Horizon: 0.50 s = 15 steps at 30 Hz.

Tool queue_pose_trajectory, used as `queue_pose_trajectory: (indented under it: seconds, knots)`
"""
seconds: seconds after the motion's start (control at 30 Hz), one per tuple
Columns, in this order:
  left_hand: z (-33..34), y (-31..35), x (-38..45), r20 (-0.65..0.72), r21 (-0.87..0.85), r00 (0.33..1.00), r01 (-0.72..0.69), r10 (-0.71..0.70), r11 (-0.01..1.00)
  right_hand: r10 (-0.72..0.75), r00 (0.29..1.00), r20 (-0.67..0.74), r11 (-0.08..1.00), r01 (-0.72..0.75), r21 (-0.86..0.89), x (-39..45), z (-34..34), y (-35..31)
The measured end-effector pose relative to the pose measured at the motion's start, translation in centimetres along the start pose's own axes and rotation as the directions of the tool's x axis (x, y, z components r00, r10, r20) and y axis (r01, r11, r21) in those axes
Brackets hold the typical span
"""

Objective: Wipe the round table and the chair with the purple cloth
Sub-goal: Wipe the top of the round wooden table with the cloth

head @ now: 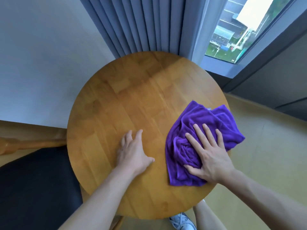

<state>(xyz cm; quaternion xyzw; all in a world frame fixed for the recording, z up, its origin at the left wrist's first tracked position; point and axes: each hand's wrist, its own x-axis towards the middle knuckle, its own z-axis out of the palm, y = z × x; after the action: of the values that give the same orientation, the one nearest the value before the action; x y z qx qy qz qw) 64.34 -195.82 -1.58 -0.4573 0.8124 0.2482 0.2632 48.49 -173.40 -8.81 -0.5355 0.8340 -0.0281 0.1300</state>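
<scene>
Both forearms reach in from the bottom edge. Nearer the work, the right hand (210, 156) lies flat with fingers spread and straight on the bunched purple cloth (199, 143), pressing it to the round table (132, 100) at its right rim; one corner overhangs. Unwiped wood stretches left and away from those fingertips. Beside it, the left hand (132, 150) rests open on bare wood, holding nothing. Only part of the chair (33, 188) shows at lower left; the table's legs are hidden.
</scene>
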Motion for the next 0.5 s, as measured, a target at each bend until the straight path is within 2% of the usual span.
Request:
queue_pose_trajectory:
  seconds: [0.13, 0.27, 0.5]
  knots:
    - [-3.6, 2.3, 5.0, 0.015, 0.097, 1.0, 0.019, -0.021, 0.995, -0.01, 0.998, -0.065, 1.0, 0.011, 0.009, 6.0, -1.0, 1.4]
    - [-6.0, 4.5, 9.7, 0.089, 0.176, 0.996, 0.006, -0.022, 0.984, 0.057, 0.99, -0.13, 0.998, -0.052, 0.036, 13.5, -2.2, 2.6]
    - [-5.0, 4.4, 10.7, 0.124, 0.16, 0.991, 0.032, -0.052, 0.987, 0.204, 0.974, -0.093, 0.972, -0.19, 0.14, 28.0, -5.4, -1.0]
